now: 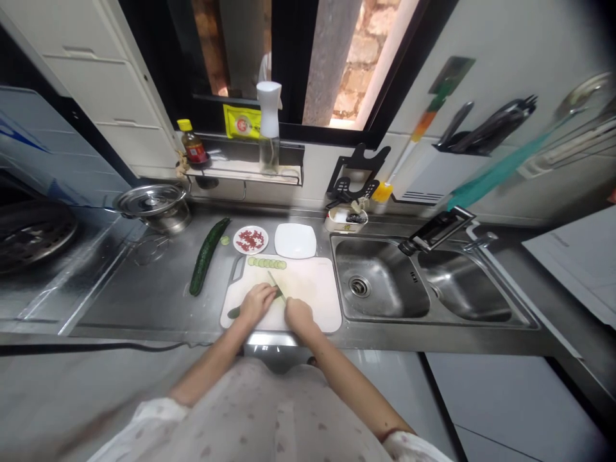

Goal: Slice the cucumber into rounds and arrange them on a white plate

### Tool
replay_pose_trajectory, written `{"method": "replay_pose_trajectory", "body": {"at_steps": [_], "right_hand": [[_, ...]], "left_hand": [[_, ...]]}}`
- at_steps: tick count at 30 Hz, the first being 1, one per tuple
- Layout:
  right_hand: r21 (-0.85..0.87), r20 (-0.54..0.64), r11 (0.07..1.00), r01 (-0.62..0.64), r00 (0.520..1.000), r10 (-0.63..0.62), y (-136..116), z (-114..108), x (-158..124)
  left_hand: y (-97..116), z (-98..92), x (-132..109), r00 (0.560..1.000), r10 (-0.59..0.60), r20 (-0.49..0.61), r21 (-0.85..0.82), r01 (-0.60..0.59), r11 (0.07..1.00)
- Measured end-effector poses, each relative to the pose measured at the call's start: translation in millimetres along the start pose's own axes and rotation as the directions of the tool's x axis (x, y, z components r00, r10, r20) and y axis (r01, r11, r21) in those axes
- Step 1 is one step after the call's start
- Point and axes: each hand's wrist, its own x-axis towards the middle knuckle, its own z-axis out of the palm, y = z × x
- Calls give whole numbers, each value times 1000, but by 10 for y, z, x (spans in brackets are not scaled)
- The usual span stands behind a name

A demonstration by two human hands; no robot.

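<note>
My left hand (257,301) is closed over a cucumber (233,313), whose dark green end sticks out beside the wrist. In my right hand (299,317) is the handle of a knife (276,283), its blade slanting up and left to the cucumber's cut end. Both hands are over a white cutting board (322,282). A row of cucumber slices (267,263) lies along the board's far edge. Behind the board stand a white plate of chopped red pieces (251,240) and a bare white square plate (295,240). A whole cucumber (208,256) rests to the left.
A double sink (380,276) with a black faucet (437,231) lies right of the board. A lidded steel pot (158,208) stands at the back left, near the stove (36,224). A wall shelf (240,170) holds bottles, and a knife rack (437,170) hangs at right.
</note>
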Motion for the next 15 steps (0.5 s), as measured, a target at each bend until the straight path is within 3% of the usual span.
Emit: {"method": "replay_pose_trajectory", "body": {"at_steps": [15], "right_hand": [[-15,27,999,-37,999,38,239,253,-295]], "left_hand": [[-10,8,-8,1000,-1,0,-3,1,1000]]}}
